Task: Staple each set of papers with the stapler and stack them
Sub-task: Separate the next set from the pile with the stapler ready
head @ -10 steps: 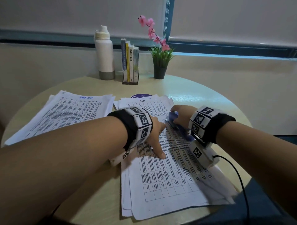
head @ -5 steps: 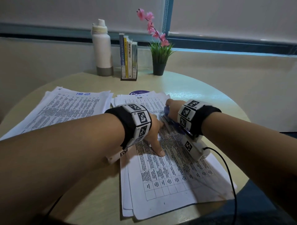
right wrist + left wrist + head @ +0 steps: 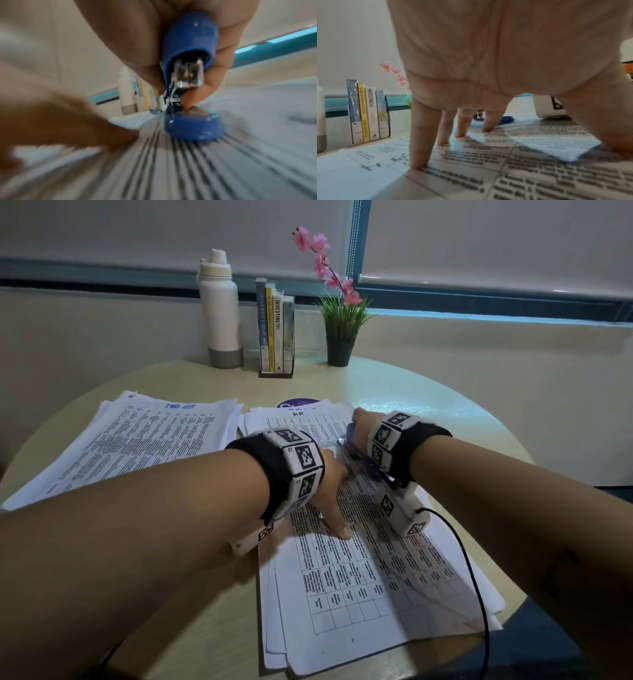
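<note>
Pinning thin, limp, slide-prone papers [image 3: 359, 587] flat under spread left hand [image 3: 471, 67] fingertips; right hand [image 3: 359, 426] clamped round rigid, light-looking stapler [image 3: 188, 44], best gripped top-and-base.

On the round pale wooden bench [image 3: 428, 392], a loose stack of printed table sheets [image 3: 359, 594] lies nearest the person, at the middle. A second spread of printed paper sheets [image 3: 137, 440] lies to its left, just beside it. The left hand [image 3: 334, 484] rests fingertips-down on the near stack; the right hand [image 3: 361, 424], to its right and farther back, sits on the blue plastic stapler [image 3: 190, 40] atop the same stack. Along the far edge stand, left to right, a white insulated metal bottle [image 3: 221, 309], a row of upright books in a metal holder [image 3: 275, 332], and a small black-potted plant with pink flowers [image 3: 340, 330].
</note>
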A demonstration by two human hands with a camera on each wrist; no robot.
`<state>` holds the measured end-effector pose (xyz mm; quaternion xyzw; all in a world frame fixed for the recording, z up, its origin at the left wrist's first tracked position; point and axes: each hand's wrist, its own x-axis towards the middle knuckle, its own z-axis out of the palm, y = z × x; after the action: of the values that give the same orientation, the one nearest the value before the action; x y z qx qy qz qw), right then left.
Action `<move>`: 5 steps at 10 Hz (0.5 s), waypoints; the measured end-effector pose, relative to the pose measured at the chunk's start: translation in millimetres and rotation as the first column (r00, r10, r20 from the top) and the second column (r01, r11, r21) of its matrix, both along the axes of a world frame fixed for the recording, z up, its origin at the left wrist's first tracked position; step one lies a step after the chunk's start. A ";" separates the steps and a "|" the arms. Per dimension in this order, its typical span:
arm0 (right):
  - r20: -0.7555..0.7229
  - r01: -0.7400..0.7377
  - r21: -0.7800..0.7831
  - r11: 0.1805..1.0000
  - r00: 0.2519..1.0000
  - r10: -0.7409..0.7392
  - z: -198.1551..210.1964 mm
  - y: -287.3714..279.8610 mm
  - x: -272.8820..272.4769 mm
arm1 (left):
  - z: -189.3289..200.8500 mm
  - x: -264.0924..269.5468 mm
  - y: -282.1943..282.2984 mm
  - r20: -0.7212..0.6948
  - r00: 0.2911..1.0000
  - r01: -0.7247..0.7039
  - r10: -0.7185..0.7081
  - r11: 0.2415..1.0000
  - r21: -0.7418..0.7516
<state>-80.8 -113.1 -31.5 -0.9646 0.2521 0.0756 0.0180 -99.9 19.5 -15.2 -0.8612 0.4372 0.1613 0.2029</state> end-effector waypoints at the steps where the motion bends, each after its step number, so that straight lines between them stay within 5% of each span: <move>1: 0.213 0.043 0.169 0.985 0.974 -0.079 6.0 -18.6 -6.3 | -4.6 5.6 0.0 -0.028 0.999 0.020 -0.020 1.000 -0.005; 3: 0.406 0.032 0.352 0.935 0.895 -0.184 22.4 -26.6 -35.2 | -6.1 17.2 -1.1 -0.134 0.991 -0.013 -0.002 0.994 -0.112; 4: 0.499 -0.090 0.377 0.922 0.858 -0.121 27.9 -19.3 -63.8 | 0.1 29.7 2.3 -0.273 0.956 -0.204 0.112 0.920 -0.335; 5: 0.566 -0.188 0.381 0.905 0.822 -0.068 30.8 -8.3 -89.9 | 16.0 36.3 3.1 -0.546 0.831 -0.432 0.111 0.746 -0.506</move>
<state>-170.8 -121.4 -0.7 -0.9236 0.1815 -0.1611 0.2968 -63.7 22.6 0.8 -0.8669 0.3664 0.2492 -0.2282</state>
